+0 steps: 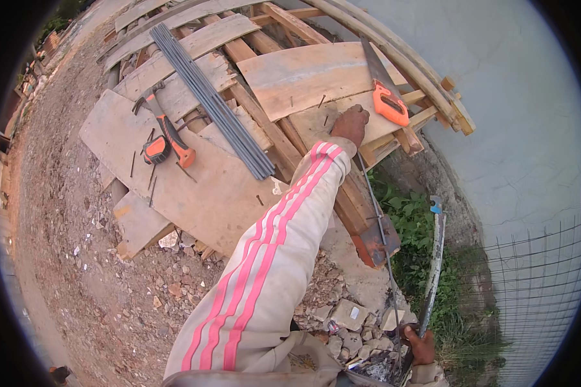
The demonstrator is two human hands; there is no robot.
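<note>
My left hand is closed in a fist over the boards. A thin metal rod runs from under its wrist down toward my right hand; the grip on the rod is mostly hidden. At the lower right, my right hand is wrapped round the lower end of a long, silver tubular tool with a blue tip, which looks like a hacksaw frame. Its blade cannot be made out. Just right of my left hand lies a handsaw with an orange handle. Loose nails are beside the fist.
A bundle of grey steel bars lies across the wooden boards. Left of it are a claw hammer and a tape measure. Wire mesh stands at the right, with green plants and rubble nearer me.
</note>
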